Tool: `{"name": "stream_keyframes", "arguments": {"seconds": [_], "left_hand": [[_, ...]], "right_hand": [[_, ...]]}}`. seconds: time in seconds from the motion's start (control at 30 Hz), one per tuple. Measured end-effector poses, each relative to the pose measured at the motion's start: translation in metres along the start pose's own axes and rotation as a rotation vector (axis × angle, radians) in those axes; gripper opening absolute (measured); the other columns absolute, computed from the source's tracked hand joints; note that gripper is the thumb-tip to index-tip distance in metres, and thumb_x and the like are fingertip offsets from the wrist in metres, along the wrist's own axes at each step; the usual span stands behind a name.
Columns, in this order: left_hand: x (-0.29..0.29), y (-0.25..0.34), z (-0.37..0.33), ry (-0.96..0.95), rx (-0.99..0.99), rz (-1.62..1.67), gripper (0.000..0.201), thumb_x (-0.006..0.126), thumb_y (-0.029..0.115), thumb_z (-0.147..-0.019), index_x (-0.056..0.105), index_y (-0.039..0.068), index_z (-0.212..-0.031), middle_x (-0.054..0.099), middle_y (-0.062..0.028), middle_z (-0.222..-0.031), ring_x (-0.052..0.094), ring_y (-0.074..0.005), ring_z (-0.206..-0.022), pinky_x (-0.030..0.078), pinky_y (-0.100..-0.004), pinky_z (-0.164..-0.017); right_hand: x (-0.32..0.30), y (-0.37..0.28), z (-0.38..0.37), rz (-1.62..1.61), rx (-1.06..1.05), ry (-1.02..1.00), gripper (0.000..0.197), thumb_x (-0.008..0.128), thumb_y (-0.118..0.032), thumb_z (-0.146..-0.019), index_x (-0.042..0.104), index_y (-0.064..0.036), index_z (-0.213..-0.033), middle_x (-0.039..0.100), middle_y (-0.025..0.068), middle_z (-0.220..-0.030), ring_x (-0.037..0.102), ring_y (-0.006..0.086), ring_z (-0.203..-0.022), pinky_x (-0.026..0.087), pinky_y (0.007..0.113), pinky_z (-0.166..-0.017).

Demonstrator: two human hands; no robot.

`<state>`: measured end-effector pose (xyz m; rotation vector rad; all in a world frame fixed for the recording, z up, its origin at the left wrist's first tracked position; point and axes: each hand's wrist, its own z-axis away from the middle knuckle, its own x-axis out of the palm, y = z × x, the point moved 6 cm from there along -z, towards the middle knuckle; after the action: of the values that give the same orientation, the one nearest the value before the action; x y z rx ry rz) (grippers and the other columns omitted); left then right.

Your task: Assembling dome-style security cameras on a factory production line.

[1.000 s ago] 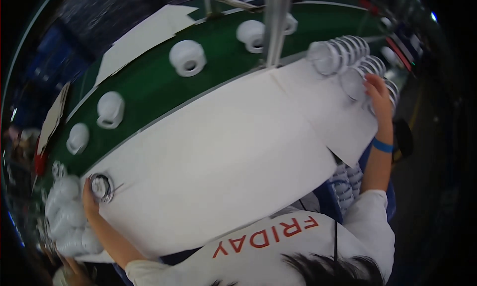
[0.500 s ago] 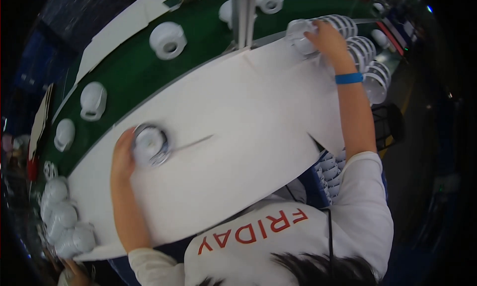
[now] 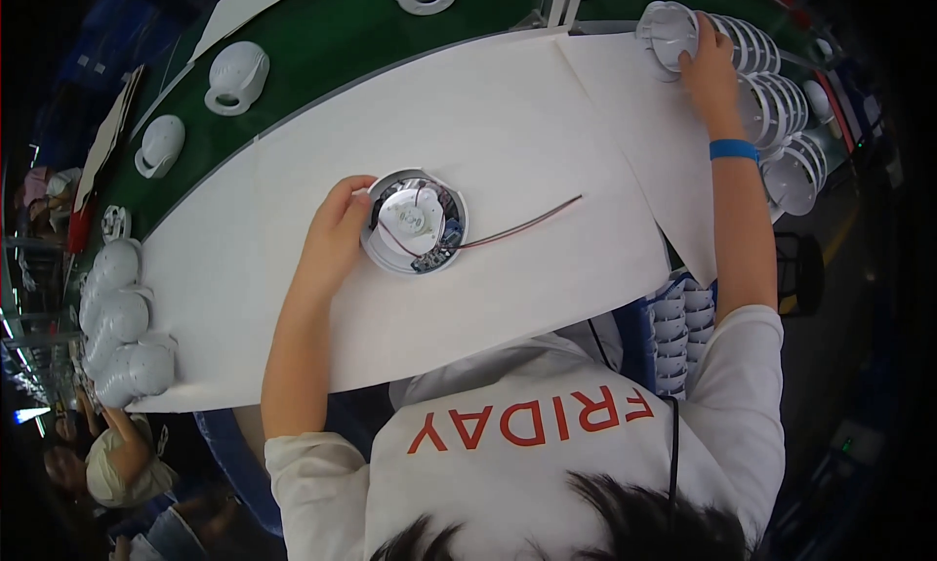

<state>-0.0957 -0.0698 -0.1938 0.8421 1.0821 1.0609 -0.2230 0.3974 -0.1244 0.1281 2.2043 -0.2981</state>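
Observation:
My left hand [image 3: 335,234] is closed on the left rim of a round white housing [image 3: 449,192] that rests on, or just over, the white table. Inside the housing show a pale disc [image 3: 410,220] and a ring of small electronic parts. A thin pair of wires [image 3: 527,223] runs out of it to the right, the ends loose. At the far right, my right hand [image 3: 713,85] grips the end cover [image 3: 668,36], a clear-and-white round plastic piece, at the front of a row of stacked ones. My fingers hide part of its rim.
More nested rows of round plastic covers [image 3: 793,179] lie below my right hand. White domed housings [image 3: 237,78] stand along the green belt [image 3: 322,59] behind the table. White rounded pieces [image 3: 124,317] pile up at the left edge. A metal post [image 3: 558,0] rises at the back.
The whole view has shifted. My left hand has moved the housing somewhat to the right over the table, and it now shows sharply. My right hand stays at the stacked covers.

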Motion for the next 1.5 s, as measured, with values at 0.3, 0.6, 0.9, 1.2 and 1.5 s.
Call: {"name": "stream_keyframes", "arguments": {"seconds": [0.3,0.6,0.9,1.2,1.5], "left_hand": [[0.004,0.019,-0.04,-0.207,0.073,-0.186,0.025,0.046,0.015,-0.087,0.059,0.0,-0.101,0.06,-0.0065,-0.091,0.053,-0.0139,-0.086,0.042,-0.0241,-0.077],[-0.01,0.022,-0.023,-0.092,0.108,-0.093,0.03,0.044,0.017,-0.085,0.056,0.001,-0.108,0.061,-0.0081,-0.092,0.057,-0.0159,-0.082,0.045,-0.0274,-0.075],[-0.002,-0.023,0.025,-0.191,-0.159,0.261,0.051,0.048,0.002,-0.083,0.03,-0.001,-0.13,0.059,-0.0103,-0.083,0.061,-0.0167,-0.073,0.052,-0.0263,-0.065],[0.01,-0.024,0.035,-0.234,0.026,0.351,0.056,0.049,-0.006,-0.08,0.028,-0.002,-0.131,0.046,-0.0135,-0.119,0.048,-0.0184,-0.108,0.042,-0.0289,-0.088],[0.012,-0.024,0.03,-0.282,-0.076,0.381,0.051,0.046,-0.003,-0.083,0.03,-0.001,-0.131,0.048,-0.0083,-0.116,0.046,-0.0129,-0.104,0.038,-0.0245,-0.086]], "right_hand": [[-0.029,-0.044,0.033,-0.038,-0.144,-0.199,0.056,0.049,-0.004,-0.075,0.038,-0.0154,-0.128,0.053,0.0168,-0.116,0.055,0.0343,-0.1,0.045,0.042,-0.083],[-0.103,-0.108,0.146,-0.501,-0.121,-0.384,0.058,0.054,0.0,-0.071,0.041,-0.0084,-0.126,0.049,0.0137,-0.121,0.051,0.0313,-0.103,0.04,0.034,-0.087],[-0.109,-0.207,0.23,-0.723,-0.57,-0.494,0.042,0.071,-0.009,-0.062,0.057,-0.0057,-0.101,0.057,0.012,-0.094,0.054,0.0291,-0.084,0.044,0.035,-0.072],[-0.087,-0.249,0.256,-0.869,-0.6,-0.5,0.029,0.073,-0.013,-0.062,0.062,-0.0088,-0.089,0.061,0.0049,-0.08,0.056,0.023,-0.07,0.044,0.032,-0.059],[-0.068,-0.239,0.258,-1.018,-0.346,-0.59,0.014,0.06,-0.003,-0.074,0.062,-0.0041,-0.088,0.063,0.0091,-0.077,0.059,0.0239,-0.063,0.045,0.029,-0.056]]}}
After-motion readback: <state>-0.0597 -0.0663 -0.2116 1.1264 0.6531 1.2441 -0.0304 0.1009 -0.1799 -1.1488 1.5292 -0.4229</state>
